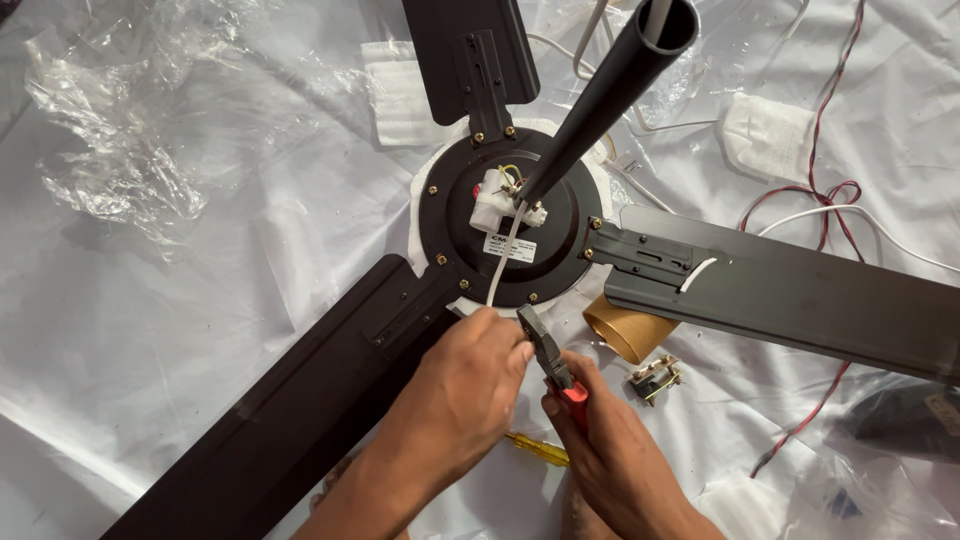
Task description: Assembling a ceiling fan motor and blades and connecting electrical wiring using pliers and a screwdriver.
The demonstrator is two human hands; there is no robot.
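A dark ceiling fan [500, 215] lies on a white sheet [200, 300], its round motor housing up and three blades spread out. A black rod [600, 90] rises from the hub toward the camera. Beside the rod's foot sits a white terminal block [495, 195], and a white wire [503, 255] runs from there down across the housing to the hands.

The left hand [470, 375] is closed, pinching the wire's lower end just at the housing's near rim, over the root of the lower-left blade [300, 410]. The right hand [610, 450] is closed around the red handles of pliers [548, 355], whose grey jaws point up and left, touching or nearly touching the left hand's fingertips at the wire; whether they bite the wire I cannot tell.

Under the hands lies a yellow screwdriver [538, 450]. Just right of them are a tan cup [628, 325] and a small metal clamp [655, 378]. Red and black wires [825, 190] trail at right; crumpled plastic [120, 150] lies at far left.
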